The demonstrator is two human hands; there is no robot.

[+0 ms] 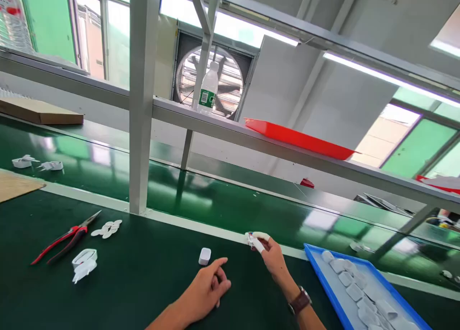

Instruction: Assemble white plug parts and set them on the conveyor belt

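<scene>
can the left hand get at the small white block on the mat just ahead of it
Probably yes: the left hand rests on the green mat with its forefinger pointing at the small white block, close by, and nothing lies between them.

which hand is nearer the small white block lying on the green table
Left. The left hand rests just below the white block, index finger stretched toward it without touching. The right hand is farther off to the block's right, pinching a small white piece at the table's edge.
</scene>
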